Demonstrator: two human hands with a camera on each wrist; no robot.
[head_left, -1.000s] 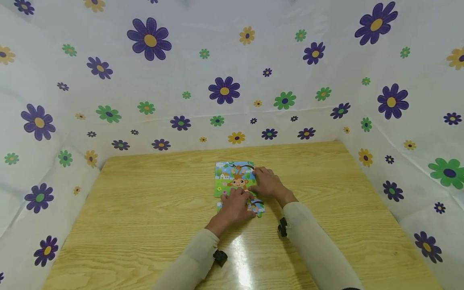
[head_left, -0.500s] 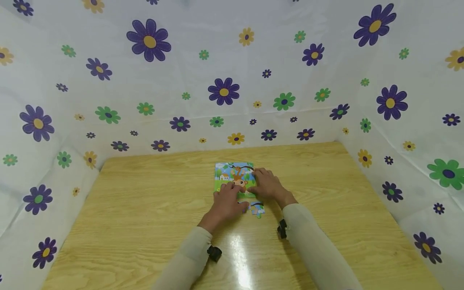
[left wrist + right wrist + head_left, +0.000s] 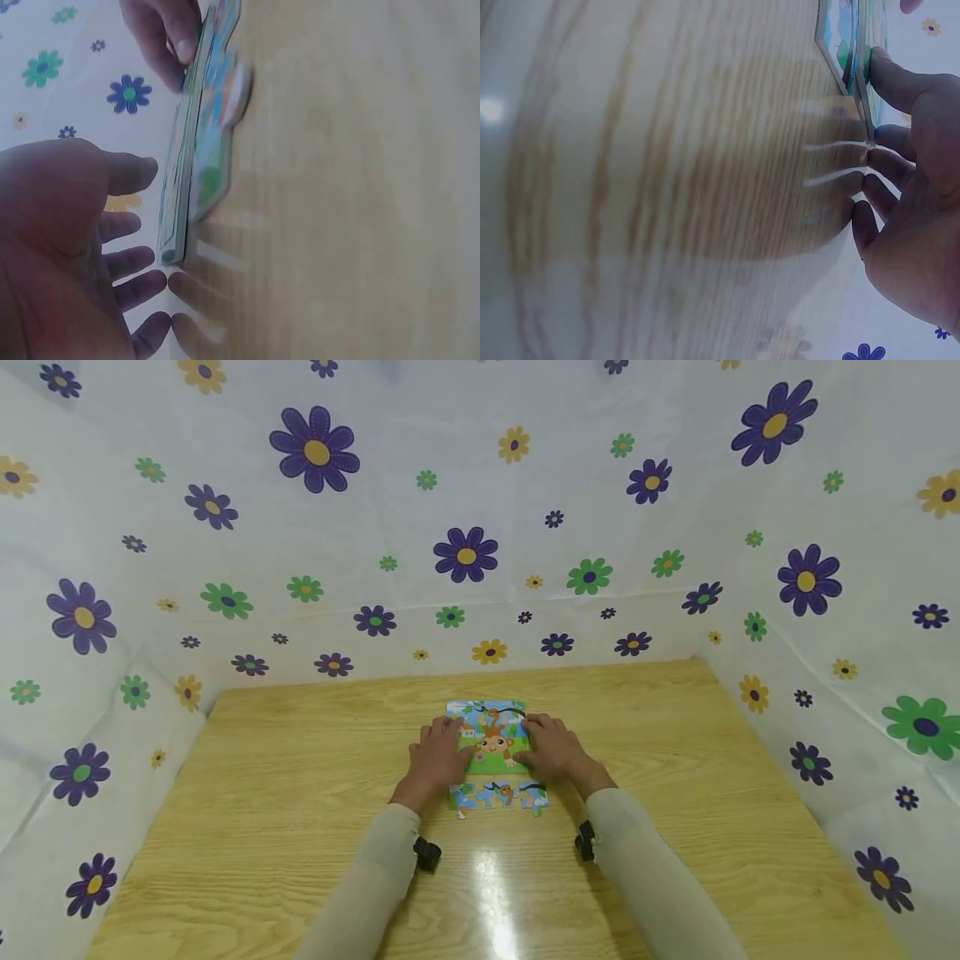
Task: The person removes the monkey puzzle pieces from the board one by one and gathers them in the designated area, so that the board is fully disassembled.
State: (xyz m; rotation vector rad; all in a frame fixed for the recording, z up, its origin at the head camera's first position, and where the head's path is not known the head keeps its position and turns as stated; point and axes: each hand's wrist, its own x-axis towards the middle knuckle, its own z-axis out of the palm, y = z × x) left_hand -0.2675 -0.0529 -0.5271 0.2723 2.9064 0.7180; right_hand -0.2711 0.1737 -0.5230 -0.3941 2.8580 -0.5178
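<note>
A square puzzle board (image 3: 495, 745) with a monkey picture lies flat on the table. Just in front of it, a row of loose jigsaw pieces (image 3: 501, 795) shows part of a similar picture. My left hand (image 3: 433, 758) is spread at the board's left side, its thumb over the surface; in the left wrist view that thumb (image 3: 135, 174) appears apart from the board, fingers loosely bent. On the opposite side my right hand (image 3: 557, 750) grips the board by its right edge, the thumb (image 3: 892, 79) on its face and the fingertips along the edge and the table.
The wooden table (image 3: 300, 827) reaches back to a white cloth (image 3: 390, 510) printed with flowers, which also hangs at both sides. A black wrist camera (image 3: 427, 854) is strapped on the left forearm and another (image 3: 585, 841) on the right.
My left hand has moved leftward from over the loose pieces and the board's lower part to the board's left side, uncovering the pieces. The right hand stays at the right edge.
</note>
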